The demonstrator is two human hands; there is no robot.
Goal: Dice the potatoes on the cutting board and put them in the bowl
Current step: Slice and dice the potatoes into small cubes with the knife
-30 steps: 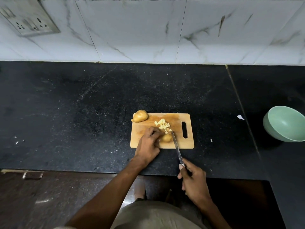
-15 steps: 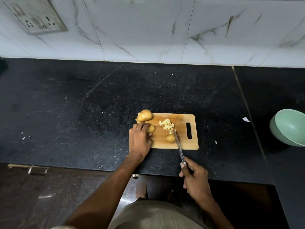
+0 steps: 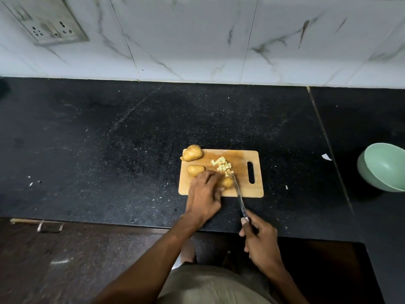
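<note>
A wooden cutting board (image 3: pixel 243 159) lies on the black counter. A whole potato (image 3: pixel 192 152) sits at its far left corner, and a potato half (image 3: pixel 195 170) lies just below it. Several pale potato cubes (image 3: pixel 223 166) are piled mid-board. My left hand (image 3: pixel 205 194) reaches over the board's near edge, its fingers on a small potato piece (image 3: pixel 228 182). My right hand (image 3: pixel 259 240) grips the handle of a knife (image 3: pixel 237 191), whose blade lies right beside that piece with its tip near the cubes. A green bowl (image 3: pixel 385 166) stands at the far right.
A white paper scrap (image 3: pixel 326 157) lies between board and bowl. Small crumbs dot the counter at the left (image 3: pixel 32 182). A marble-tiled wall with a socket plate (image 3: pixel 50 20) rises behind. The counter's front edge runs under my wrists.
My left hand left the potato half at the board's left side and moved right, back to the small piece by the blade. The knife stayed almost where it was.
</note>
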